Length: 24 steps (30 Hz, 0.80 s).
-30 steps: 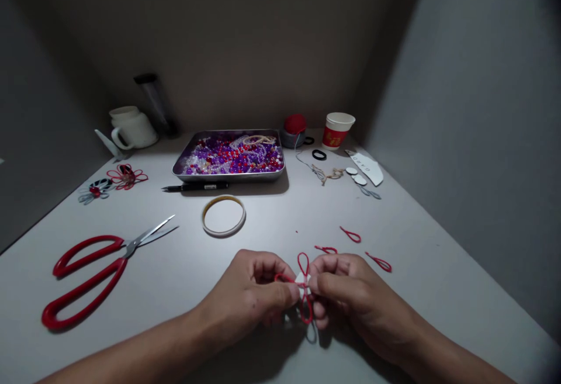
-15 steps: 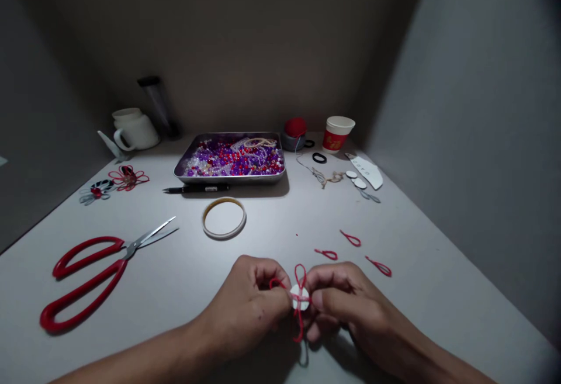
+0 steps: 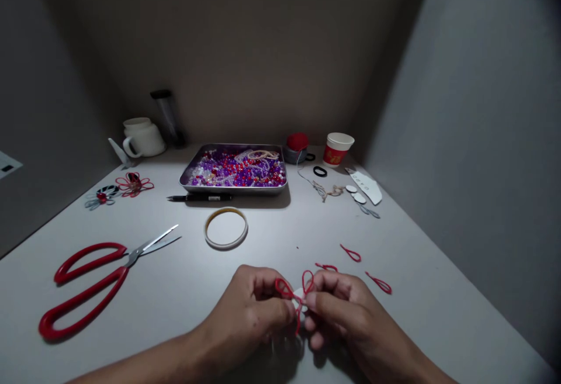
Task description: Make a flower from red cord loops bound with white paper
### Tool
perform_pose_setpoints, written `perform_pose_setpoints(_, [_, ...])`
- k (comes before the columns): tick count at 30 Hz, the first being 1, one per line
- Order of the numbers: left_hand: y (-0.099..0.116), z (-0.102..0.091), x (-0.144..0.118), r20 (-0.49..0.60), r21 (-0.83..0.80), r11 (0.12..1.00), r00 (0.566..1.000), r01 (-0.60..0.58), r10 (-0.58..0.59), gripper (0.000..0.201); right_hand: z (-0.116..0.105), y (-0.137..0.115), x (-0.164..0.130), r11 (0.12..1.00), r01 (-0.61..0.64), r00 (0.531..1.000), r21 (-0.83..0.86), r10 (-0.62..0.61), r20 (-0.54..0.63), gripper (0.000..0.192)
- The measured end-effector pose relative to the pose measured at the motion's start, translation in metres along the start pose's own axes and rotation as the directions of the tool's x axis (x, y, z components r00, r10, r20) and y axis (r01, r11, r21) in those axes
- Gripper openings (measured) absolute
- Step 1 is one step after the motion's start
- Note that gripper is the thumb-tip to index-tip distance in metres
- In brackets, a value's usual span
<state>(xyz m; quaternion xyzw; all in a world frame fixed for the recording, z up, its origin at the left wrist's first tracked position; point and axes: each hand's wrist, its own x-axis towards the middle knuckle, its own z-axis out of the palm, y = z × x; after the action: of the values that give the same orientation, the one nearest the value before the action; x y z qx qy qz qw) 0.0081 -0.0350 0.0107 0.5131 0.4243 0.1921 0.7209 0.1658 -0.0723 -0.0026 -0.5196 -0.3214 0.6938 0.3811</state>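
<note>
Between my two hands is a small white disc (image 3: 300,294) with red cord loops (image 3: 308,280) on it, fanned out like petals. My left hand (image 3: 254,308) pinches the disc's left edge between thumb and fingers. From the other side my right hand (image 3: 339,308) presses its thumb onto the cord near the middle, its fingers curled behind. One loop points up to the left, another up to the right, and a red strand hangs below. Faint grey loops show under the hands, partly hidden. Several loose red cord loops (image 3: 379,283) lie just beyond my right hand.
Red-handled scissors (image 3: 134,255) lie spread at left. A tape roll (image 3: 226,228), a pen (image 3: 199,197) and a metal tray (image 3: 232,189) of beads are ahead. Cord flowers (image 3: 135,184) and a white pot (image 3: 146,138) stand left; a paper cup (image 3: 337,150) and white discs (image 3: 359,197) are right.
The disc has turned and tilted in my fingers, and the upright loop now leans right. The right thumb has moved onto the cord. The whole view has shifted slightly, with things appearing lower.
</note>
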Motion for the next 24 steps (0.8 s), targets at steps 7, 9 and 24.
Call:
perform_pose_setpoints(7, [0.002, 0.005, -0.001, -0.118, -0.001, 1.0, 0.993, -0.014, 0.014, 0.01, 0.006, -0.004, -0.002, 0.998, 0.01, 1.0, -0.058, -0.009, 0.018, 0.024])
perform_pose_setpoints(9, [0.003, 0.005, -0.002, -0.131, 0.011, 1.0, 0.991, -0.02, 0.022, 0.011, 0.004, -0.01, -0.004, 0.992, 0.03, 0.999, -0.126, -0.025, 0.044, 0.024])
perform_pose_setpoints(24, [0.002, 0.002, -0.003, -0.174, 0.03, 0.999, 0.984, -0.022, 0.027, 0.016, -0.08, -0.041, 0.015, 0.317, -0.055, 0.819, -0.947, -0.528, -0.224, 0.012])
